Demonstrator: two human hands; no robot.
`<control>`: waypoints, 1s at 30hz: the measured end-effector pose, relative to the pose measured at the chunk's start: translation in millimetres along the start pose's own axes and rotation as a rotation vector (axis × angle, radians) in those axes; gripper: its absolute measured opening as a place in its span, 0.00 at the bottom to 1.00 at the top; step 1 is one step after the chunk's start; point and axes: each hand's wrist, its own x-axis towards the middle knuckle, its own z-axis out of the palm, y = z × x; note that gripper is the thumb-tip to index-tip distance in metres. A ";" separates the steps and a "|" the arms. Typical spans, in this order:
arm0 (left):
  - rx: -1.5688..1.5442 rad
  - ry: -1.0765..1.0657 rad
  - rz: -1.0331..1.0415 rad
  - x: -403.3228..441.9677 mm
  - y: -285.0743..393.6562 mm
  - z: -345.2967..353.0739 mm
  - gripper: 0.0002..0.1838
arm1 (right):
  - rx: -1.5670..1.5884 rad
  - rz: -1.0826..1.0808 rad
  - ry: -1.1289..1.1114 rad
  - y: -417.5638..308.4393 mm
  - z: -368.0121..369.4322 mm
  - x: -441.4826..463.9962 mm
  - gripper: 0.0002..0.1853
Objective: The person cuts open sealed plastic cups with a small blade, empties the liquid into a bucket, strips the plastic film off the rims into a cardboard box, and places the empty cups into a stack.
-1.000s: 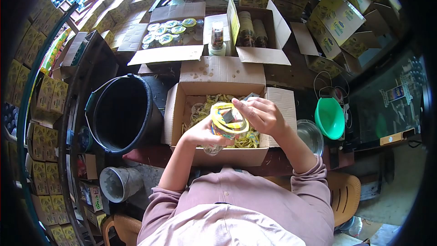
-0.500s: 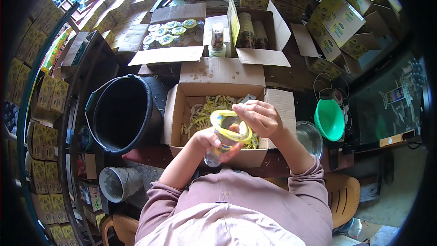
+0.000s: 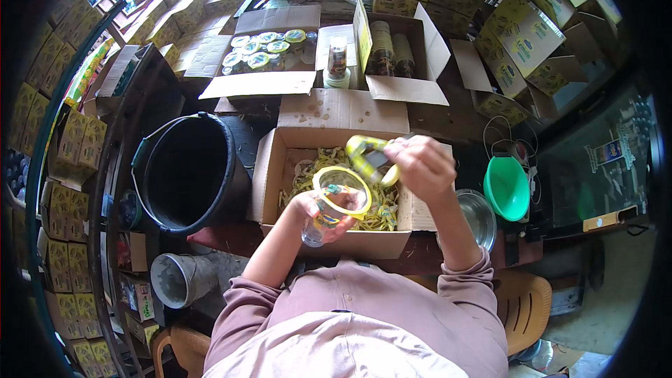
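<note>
My left hand [image 3: 311, 211] is wrapped round a clear plastic cup [image 3: 313, 232], tilted with its mouth toward me. The cup has a yellow rim and coloured print on its side. Up and to the right, my right hand [image 3: 424, 166] is closed on a loop of yellow printed film [image 3: 364, 156], blurred by motion and apart from the cup. Whether that hand also holds a small tool is hidden. Below both hands, an open cardboard box [image 3: 336, 241] contains a heap of yellow film strips [image 3: 383, 211].
A black bucket [image 3: 231, 189] stands left of the box, with a grey bucket [image 3: 171, 280] lower down. To the right are a metal bowl [image 3: 479, 217] and a green basin [image 3: 506, 187]. Behind stand a carton of lidded cups [image 3: 262, 84] and a carton of stacked cups [image 3: 406, 89].
My right hand has moved right and away from the cup, carrying the yellow film loop with it. My left hand has shifted slightly left with the cup, whose mouth now shows.
</note>
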 end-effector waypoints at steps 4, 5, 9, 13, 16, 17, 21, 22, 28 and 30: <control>0.284 0.123 -0.006 -6.2 23.6 23.5 0.36 | 0.012 0.365 -0.251 15.0 4.8 -28.6 0.17; 0.411 0.110 0.005 -5.0 28.7 27.8 0.35 | 0.046 0.455 -0.388 17.8 11.4 -40.6 0.19; 0.767 0.356 0.043 -6.4 41.0 54.9 0.37 | -0.208 0.681 -1.202 -18.9 19.8 -78.0 0.32; 0.910 0.508 0.104 -9.7 36.7 69.7 0.40 | 0.004 0.699 -0.903 -20.9 -0.1 -77.9 0.26; 1.050 0.520 0.143 -7.8 37.4 74.7 0.37 | 0.248 0.903 -0.685 -20.1 -17.0 -53.6 0.15; 1.038 0.536 0.192 -7.8 34.7 75.4 0.37 | 0.281 0.925 -0.608 -22.9 -20.6 -48.6 0.15; 1.090 0.574 0.365 -0.1 30.1 79.0 0.37 | 0.327 0.960 -0.292 -32.8 -24.6 -32.4 0.10; 1.143 0.604 0.436 -0.7 27.0 73.2 0.37 | 0.317 0.965 -0.206 -36.3 -23.6 -30.7 0.09; 1.411 0.718 0.767 16.8 13.7 60.8 0.39 | 0.323 0.928 0.243 -71.8 3.5 -16.9 0.10; 1.473 0.728 0.812 17.8 8.5 54.8 0.42 | 0.285 0.813 0.254 -82.5 10.8 -13.8 0.10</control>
